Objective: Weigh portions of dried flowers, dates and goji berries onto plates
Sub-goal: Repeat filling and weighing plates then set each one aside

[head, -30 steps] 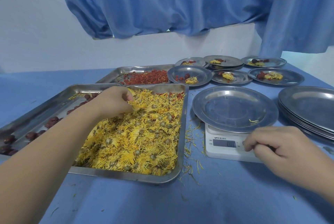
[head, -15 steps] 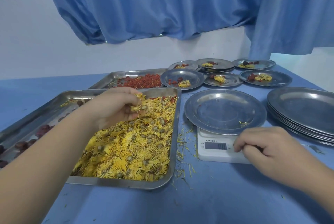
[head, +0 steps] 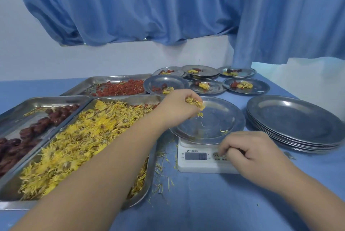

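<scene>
Left grip (head: pixel 177 108) grasping a pinch of flowers (head: pixel 195 102), hovering over plate (head: pixel 225 118) sitting on scale (head: pixel 196 164); few petals lying in plate. Right grip (head: pixel 251 153) clenched, holding nothing, fingertips touching scale btns; display reading 0.0. Near tray (head: pixel 152 163) holding rest of flowers, left tray (head: pixel 16 109) holding dates (head: pixel 37 128), far tray (head: pixel 106 80) holding goji (head: pixel 121 89). Filled plates (head: pixel 216 91) sitting at back of tabletop (head: pixel 205 202), plate stack (head: pixel 298 120) at right.
</scene>
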A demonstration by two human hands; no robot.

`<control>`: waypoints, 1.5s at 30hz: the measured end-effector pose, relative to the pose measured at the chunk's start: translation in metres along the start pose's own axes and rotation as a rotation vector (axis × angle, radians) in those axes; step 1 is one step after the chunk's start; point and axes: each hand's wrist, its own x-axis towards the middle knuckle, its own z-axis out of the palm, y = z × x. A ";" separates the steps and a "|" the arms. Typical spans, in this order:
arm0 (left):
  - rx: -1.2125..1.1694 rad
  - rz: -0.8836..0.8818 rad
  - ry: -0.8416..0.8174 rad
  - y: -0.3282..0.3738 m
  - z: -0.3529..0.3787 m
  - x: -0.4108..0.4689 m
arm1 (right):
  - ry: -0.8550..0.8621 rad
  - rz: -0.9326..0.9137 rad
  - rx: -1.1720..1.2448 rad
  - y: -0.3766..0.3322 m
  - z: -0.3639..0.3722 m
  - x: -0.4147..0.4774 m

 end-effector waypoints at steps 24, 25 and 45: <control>0.013 -0.085 0.307 -0.083 -0.100 -0.058 | -0.005 -0.142 0.059 -0.056 0.041 0.031; 0.044 -0.105 0.340 -0.090 -0.111 -0.063 | 0.002 -0.150 0.076 -0.060 0.045 0.034; 0.638 -0.644 0.024 -0.212 -0.242 -0.115 | -0.042 -0.181 0.001 -0.060 0.066 0.031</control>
